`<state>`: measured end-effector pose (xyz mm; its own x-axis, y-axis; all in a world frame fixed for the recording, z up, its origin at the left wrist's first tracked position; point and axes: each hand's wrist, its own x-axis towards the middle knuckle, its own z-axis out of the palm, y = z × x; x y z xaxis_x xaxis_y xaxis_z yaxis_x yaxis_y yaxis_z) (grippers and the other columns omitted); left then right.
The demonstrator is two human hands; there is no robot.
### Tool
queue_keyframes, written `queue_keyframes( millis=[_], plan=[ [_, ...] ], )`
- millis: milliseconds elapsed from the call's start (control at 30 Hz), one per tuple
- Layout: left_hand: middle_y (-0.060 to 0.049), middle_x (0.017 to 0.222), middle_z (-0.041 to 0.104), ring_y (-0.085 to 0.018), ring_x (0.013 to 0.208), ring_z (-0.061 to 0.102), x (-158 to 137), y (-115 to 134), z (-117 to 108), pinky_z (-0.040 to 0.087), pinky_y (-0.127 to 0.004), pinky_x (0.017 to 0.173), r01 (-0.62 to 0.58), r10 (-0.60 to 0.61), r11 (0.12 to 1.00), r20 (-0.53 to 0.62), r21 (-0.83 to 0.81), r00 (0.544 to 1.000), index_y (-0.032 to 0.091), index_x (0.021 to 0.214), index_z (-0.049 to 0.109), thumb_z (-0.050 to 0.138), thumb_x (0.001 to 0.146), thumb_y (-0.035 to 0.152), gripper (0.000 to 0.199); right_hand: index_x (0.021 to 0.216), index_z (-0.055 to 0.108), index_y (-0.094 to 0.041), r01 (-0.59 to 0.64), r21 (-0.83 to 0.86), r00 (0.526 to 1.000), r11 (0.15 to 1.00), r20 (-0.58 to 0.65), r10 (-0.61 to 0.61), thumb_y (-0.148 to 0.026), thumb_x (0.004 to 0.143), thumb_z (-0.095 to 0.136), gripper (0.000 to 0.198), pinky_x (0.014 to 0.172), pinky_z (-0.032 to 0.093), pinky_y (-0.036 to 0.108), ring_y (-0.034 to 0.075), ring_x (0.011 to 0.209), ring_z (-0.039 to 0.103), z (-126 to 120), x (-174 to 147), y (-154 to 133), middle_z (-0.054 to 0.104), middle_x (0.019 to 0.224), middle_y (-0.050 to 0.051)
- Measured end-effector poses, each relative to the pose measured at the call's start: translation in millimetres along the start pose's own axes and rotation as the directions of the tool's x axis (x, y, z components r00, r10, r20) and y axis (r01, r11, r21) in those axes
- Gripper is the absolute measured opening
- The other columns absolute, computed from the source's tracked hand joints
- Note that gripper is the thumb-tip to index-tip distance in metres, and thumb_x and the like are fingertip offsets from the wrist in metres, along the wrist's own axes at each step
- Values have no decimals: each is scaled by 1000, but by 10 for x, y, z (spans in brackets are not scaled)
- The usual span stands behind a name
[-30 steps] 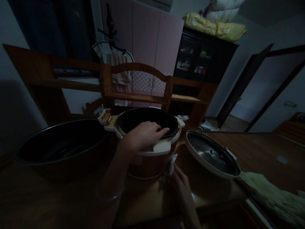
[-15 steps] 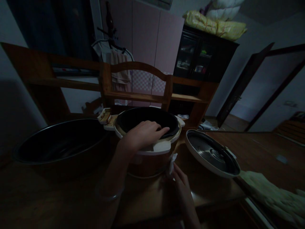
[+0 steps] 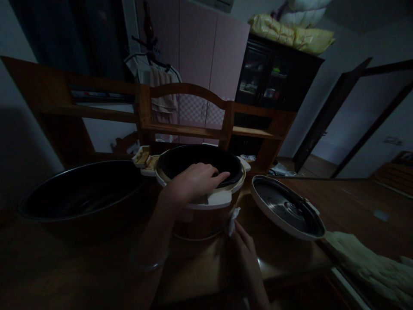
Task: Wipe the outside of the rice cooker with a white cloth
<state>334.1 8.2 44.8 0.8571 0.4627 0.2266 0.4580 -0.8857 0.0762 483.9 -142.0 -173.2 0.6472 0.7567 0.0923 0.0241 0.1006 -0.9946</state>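
A rice cooker with a brown body and cream rim stands before me on the wooden table, its dark inner pot showing at the top. My left hand lies over the near rim, fingers bent down into the pot and thumb pointing right; the fingertips are hidden. Low on the cooker's right side, my right hand pinches a crumpled white tissue against or close to the body. The round lid lies to the right with its metal inner face up.
A large dark basin stands left of the cooker. The wooden table has a shelf back behind it. Pale green cloth lies beyond the table at right. The room is dim, with a wardrobe, a dark cabinet and an open door.
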Motion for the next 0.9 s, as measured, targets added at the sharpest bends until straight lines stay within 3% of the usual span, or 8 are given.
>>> queue_keyframes(
  millis=[167, 400, 633, 900],
  plan=[
    [-5, 114, 70, -25, 101, 64, -12, 25, -25, 41, -32, 78, -45, 45, 998, 5, 47, 999, 34, 138, 51, 30, 101, 36, 43, 126, 65, -23, -70, -25, 997, 997, 17, 70, -48, 78, 67, 54, 112, 31, 48, 33, 134, 43, 1, -11, -26, 58, 136, 7],
    [-5, 112, 71, -25, 100, 65, -16, 47, -52, 41, -32, 79, 2, -2, 1000, 10, 14, 1000, 33, 133, 57, 27, 101, 41, 44, 128, 63, -22, -89, -43, 996, 995, 13, 89, -52, 79, 65, 58, 114, 27, 47, 33, 137, 40, 35, -31, -58, 55, 139, 7],
    [-4, 113, 70, -26, 102, 65, -2, -13, 25, 41, -33, 80, -10, 10, 1000, -30, -6, 999, 35, 132, 57, 30, 100, 44, 43, 129, 62, -20, -118, -46, 993, 992, -16, 118, -50, 78, 67, 60, 113, 29, 44, 30, 135, 41, -1, -13, 17, 55, 139, 7],
    [-4, 113, 71, -25, 104, 65, -9, 60, -65, 42, -33, 82, 78, -77, 990, 19, -116, 997, 33, 124, 64, 27, 99, 50, 48, 119, 70, -22, -83, -17, 996, 996, -10, 83, -47, 76, 68, 50, 108, 37, 46, 33, 129, 49, 5, -14, -87, 62, 131, 7]
  ],
)
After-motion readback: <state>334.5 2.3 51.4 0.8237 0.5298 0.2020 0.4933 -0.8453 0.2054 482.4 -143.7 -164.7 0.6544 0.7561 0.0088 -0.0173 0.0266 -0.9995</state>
